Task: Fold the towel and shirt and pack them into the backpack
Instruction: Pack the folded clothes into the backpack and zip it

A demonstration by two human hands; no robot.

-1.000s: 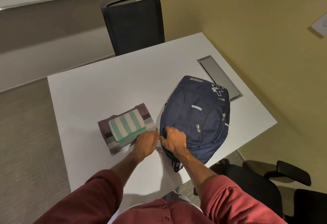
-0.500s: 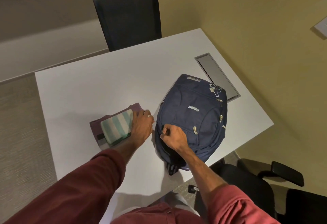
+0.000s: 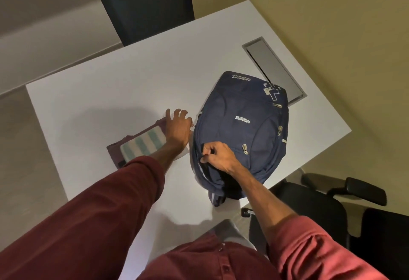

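Head view: the right hand (image 3: 218, 158) pinches the navy fabric backpack (image 3: 247, 125) at its near edge, likely bracing it for unzipping. The left hand (image 3: 177, 129), fingers spread, meets the small metal zipper pull (image 3: 193, 125); whether it pinches it I cannot tell. The folded teal-striped towel (image 3: 143, 145) waits on the folded purple shirt (image 3: 114, 150) just beside the bag, on the white table (image 3: 99, 94).

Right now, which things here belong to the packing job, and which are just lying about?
Part of the job: backpack, gripped by the right hand; left hand at its side edge; striped towel lying on the folded shirt.
Just there: white table; dark chair beyond it; office chair at right; grey hatch in the tabletop.
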